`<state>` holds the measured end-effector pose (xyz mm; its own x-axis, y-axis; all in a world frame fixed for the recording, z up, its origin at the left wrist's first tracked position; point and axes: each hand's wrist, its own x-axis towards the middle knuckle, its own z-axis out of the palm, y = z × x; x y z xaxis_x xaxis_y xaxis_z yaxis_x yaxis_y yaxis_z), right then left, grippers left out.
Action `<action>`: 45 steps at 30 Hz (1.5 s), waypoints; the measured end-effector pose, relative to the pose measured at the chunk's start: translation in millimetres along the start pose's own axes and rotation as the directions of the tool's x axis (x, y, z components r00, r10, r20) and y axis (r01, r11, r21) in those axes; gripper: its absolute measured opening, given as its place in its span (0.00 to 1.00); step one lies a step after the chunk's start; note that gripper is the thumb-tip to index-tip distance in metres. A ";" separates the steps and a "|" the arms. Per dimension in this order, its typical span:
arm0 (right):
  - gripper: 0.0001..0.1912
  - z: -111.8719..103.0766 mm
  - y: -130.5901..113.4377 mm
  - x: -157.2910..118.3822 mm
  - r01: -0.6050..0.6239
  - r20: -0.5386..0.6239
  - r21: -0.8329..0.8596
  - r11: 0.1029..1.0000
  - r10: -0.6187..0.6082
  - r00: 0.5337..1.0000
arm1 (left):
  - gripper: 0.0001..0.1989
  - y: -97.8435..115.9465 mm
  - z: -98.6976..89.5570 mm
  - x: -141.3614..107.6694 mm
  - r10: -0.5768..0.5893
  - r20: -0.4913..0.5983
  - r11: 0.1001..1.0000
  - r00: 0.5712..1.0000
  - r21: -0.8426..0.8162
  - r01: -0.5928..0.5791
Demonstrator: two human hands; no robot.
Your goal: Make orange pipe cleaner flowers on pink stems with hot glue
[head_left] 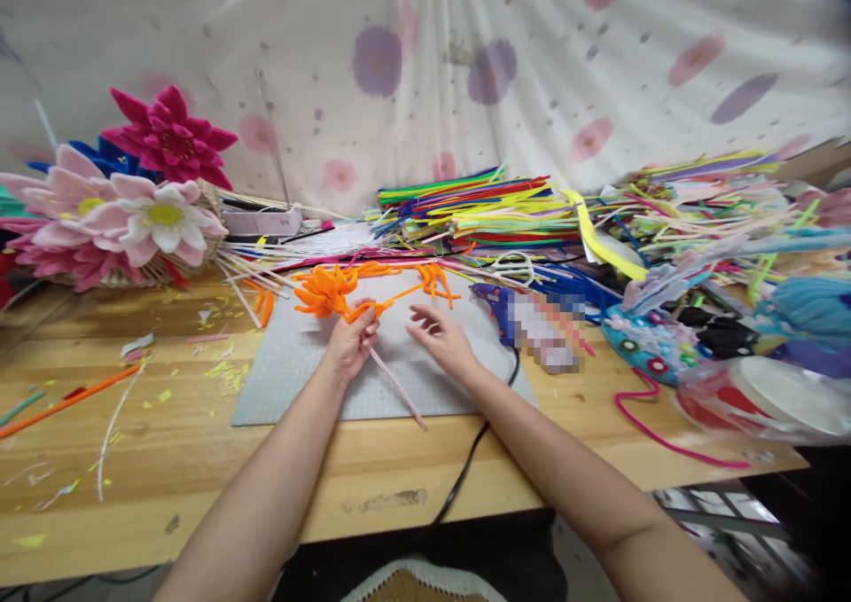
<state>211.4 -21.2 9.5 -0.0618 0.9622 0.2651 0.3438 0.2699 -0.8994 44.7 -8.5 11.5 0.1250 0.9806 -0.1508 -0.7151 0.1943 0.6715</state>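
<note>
My left hand [351, 340] is closed around the pale pink stem [399, 391] of an orange chenille-stem flower [324, 292], just below its bloom. The bloom tilts to the left, while the stem's lower end slants down to the right. From beside my left fingers an orange chenille strand [402, 294] reaches up and to the right. My right hand [440, 338] hovers a little to the right with fingers apart and nothing visible in them. More orange chenille pieces [435, 281] lie at the far edge of the grey mat [285, 380].
A blue glue gun [493, 308] lies on the right, its black cord [465, 469] crossing the table edge. Scissors [511, 268] and bundles of colored chenille stems [479, 212] are behind. Finished flowers [163, 216] stand at left; a plastic-wrapped roll [784, 394] sits at right.
</note>
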 end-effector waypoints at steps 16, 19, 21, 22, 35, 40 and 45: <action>0.13 62.5 -16.4 13.8 0.074 -0.128 0.362 0.929 -0.029 0.991 | 0.19 -0.9 0.3 -3.7 -0.008 0.077 0.988 0.997 0.151 -0.004; 0.13 47.1 -19.9 22.9 0.062 -0.196 0.418 0.906 0.023 0.980 | 0.23 2.0 0.2 -4.4 -0.042 0.105 0.991 0.994 0.131 0.028; 0.12 31.6 -19.6 30.8 0.080 -0.265 0.463 0.883 0.051 0.963 | 0.25 5.7 -1.1 -4.2 -0.058 0.102 0.995 0.993 0.085 0.049; 0.12 23.0 -18.2 34.5 0.089 -0.292 0.494 0.865 0.068 0.954 | 0.26 7.6 -1.9 -4.1 -0.064 0.092 0.996 0.994 0.062 0.059; 0.20 -25.0 11.4 33.0 -0.037 -0.179 0.525 0.850 0.152 0.972 | 0.11 5.4 -7.4 0.9 0.031 -0.096 0.992 0.995 0.124 -0.019; 0.21 -31.7 11.2 34.7 -0.034 -0.206 0.549 0.835 0.175 0.963 | 0.08 6.0 -6.1 0.0 0.028 -0.061 0.991 0.998 0.135 -0.020; 0.20 -31.8 11.8 33.4 -0.116 -0.114 0.512 0.851 0.201 0.973 | 0.13 5.1 -6.4 -0.7 0.078 -0.049 0.974 0.996 0.217 -0.065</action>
<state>243.2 13.0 18.8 0.1159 0.9863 0.1169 -0.1799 0.1366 -0.9742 36.5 -8.3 10.4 0.0352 0.9905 -0.1332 -0.5553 0.1302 0.8214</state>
